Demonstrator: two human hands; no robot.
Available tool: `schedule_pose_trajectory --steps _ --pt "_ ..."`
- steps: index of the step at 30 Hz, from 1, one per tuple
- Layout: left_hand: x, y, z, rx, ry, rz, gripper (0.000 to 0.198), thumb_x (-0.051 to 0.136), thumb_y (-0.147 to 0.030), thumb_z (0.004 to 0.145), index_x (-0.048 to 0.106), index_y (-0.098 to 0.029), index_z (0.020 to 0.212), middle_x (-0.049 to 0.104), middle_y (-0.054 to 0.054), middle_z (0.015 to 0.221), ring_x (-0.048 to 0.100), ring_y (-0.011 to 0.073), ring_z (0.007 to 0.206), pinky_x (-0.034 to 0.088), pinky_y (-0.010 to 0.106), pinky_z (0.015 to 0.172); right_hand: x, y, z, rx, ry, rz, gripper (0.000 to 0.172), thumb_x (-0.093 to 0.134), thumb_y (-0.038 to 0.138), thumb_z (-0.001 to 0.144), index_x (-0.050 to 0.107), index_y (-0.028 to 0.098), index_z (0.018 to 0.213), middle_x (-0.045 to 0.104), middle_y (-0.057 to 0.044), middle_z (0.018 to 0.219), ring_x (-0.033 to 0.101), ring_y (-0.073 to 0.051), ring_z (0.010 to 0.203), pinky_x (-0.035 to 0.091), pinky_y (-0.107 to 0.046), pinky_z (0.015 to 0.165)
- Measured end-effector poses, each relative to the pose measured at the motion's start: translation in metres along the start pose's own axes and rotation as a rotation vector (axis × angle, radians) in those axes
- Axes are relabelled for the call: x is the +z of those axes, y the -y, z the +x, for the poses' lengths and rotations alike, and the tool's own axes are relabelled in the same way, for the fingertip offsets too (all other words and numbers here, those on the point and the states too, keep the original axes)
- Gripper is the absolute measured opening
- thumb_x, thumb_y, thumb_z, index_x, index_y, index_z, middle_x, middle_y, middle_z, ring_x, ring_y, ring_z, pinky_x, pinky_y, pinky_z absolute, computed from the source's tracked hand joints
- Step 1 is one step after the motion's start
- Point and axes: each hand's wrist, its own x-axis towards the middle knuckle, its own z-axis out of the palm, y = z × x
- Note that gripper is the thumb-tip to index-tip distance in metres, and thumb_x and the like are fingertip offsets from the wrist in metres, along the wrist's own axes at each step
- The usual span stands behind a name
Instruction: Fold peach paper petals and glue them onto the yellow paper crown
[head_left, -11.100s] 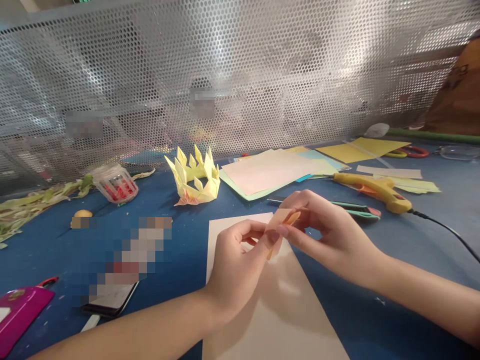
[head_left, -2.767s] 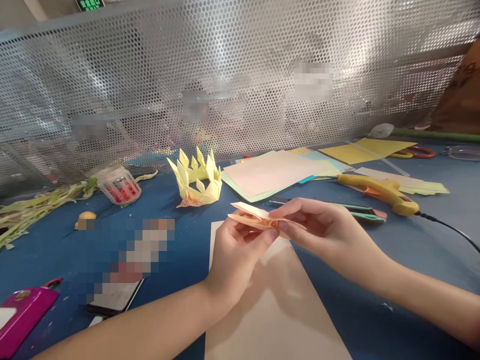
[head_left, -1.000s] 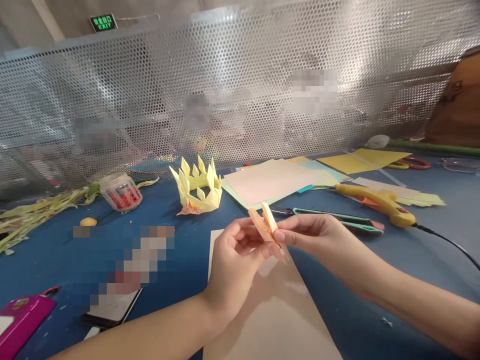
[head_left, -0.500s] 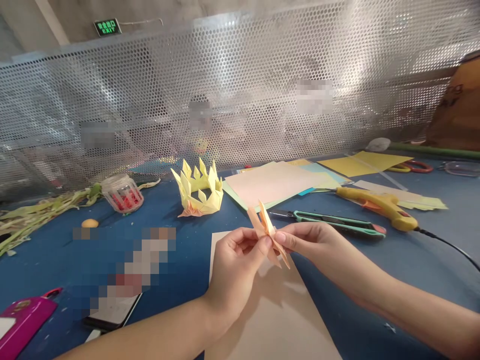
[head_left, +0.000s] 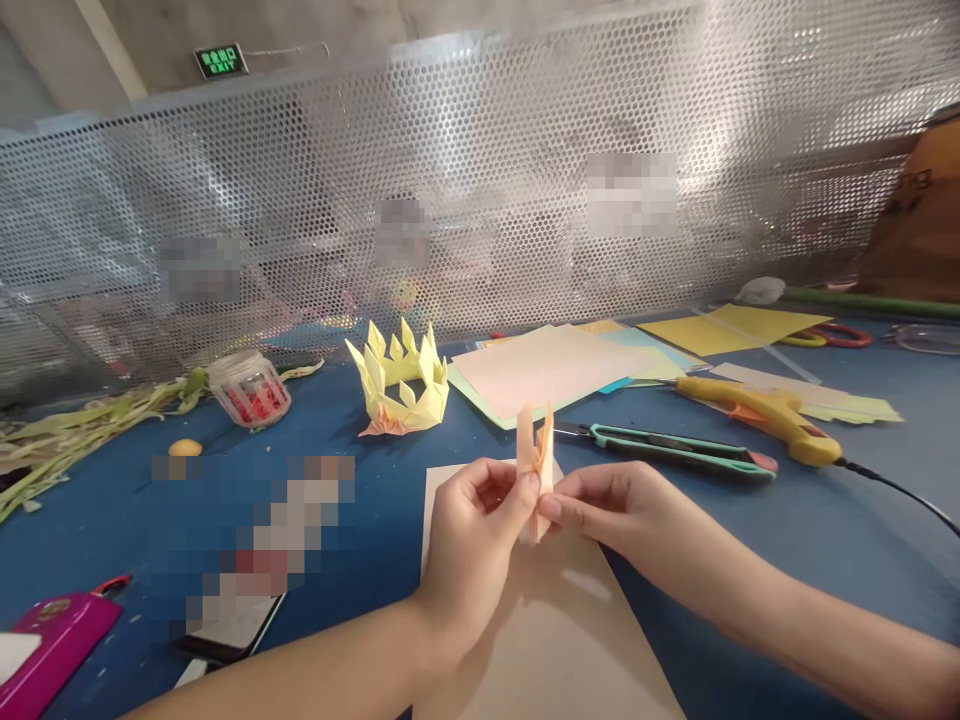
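Between my two hands is a small folded piece of peach paper (head_left: 545, 450), its strips standing up above the fingertips. My left hand (head_left: 480, 535) pinches it from the left, thumb in front. From the right, my right hand (head_left: 611, 505) pinches its lower edge between thumb and fingers. Beneath both hands lies a large beige sheet of paper (head_left: 547, 640). A yellow folded-paper crown (head_left: 405, 395) with a peach piece on its front stands beyond my left hand. A green-and-black utility knife (head_left: 682, 450) lies just beyond my right hand.
Paper sheets (head_left: 547, 370) are stacked at the back, beside a yellow glue gun (head_left: 780, 410) with a cord. On the left are a jar (head_left: 251, 390) with red bits, a phone (head_left: 232, 630) and a magenta object (head_left: 56, 640). A perforated metal screen (head_left: 480, 180) rises behind.
The folded paper has turned in my fingers: its strips, crossed and splayed before, now stand more upright and closer together. My right hand has moved slightly down.
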Motion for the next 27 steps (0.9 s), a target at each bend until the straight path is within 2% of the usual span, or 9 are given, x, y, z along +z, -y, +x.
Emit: schedule_pose_trajectory --steps 6,10,19,23,27 --pt "0.0004 -0.0012 0.0040 -0.002 0.003 -0.028 0.022 0.075 -0.037 0.087 0.072 -0.016 0.079 0.074 0.004 0.076 0.067 0.0155 0.076 0.051 0.024 0.074 -0.0008 0.0002 0.0010 -0.093 -0.010 0.021 0.039 0.070 0.062 0.080 0.076 0.023 0.076 0.077 -0.003 0.083 0.069 -0.022 0.083 0.052 -0.031 0.077" --pt "0.0019 -0.0040 0.0031 -0.001 0.019 -0.046 0.018 0.076 -0.033 0.084 0.075 -0.016 0.082 0.077 0.006 0.080 0.071 0.0188 0.081 0.054 0.027 0.078 -0.0025 0.0044 0.0033 -0.099 -0.045 0.056 0.038 0.072 0.062 0.079 0.075 0.024 0.079 0.077 -0.003 0.083 0.070 -0.023 0.087 0.053 -0.032 0.083" --pt "0.0005 -0.0017 0.0019 0.003 0.048 -0.043 0.018 0.076 -0.035 0.087 0.080 -0.018 0.082 0.077 0.005 0.080 0.069 0.0170 0.081 0.052 0.025 0.078 -0.0022 0.0057 0.0016 -0.086 -0.117 0.037 0.042 0.076 0.064 0.073 0.073 0.022 0.073 0.076 -0.004 0.080 0.066 -0.022 0.079 0.050 -0.032 0.077" --pt "0.0025 -0.0037 0.0023 -0.008 0.111 -0.091 0.020 0.079 -0.034 0.083 0.075 -0.018 0.073 0.070 0.001 0.070 0.064 0.0146 0.074 0.051 0.025 0.075 -0.0019 0.0062 -0.0007 -0.122 -0.127 0.023 0.041 0.072 0.063 0.078 0.072 0.023 0.074 0.075 -0.004 0.078 0.066 -0.022 0.078 0.049 -0.032 0.075" --pt "0.0040 -0.0038 0.0023 -0.038 0.130 -0.074 0.025 0.079 -0.033 0.082 0.070 -0.016 0.066 0.067 0.001 0.067 0.059 0.0129 0.069 0.047 0.024 0.070 0.0000 0.0046 -0.0016 -0.175 -0.120 -0.013 0.034 0.070 0.056 0.083 0.070 0.023 0.077 0.074 -0.002 0.079 0.066 -0.021 0.079 0.050 -0.031 0.077"
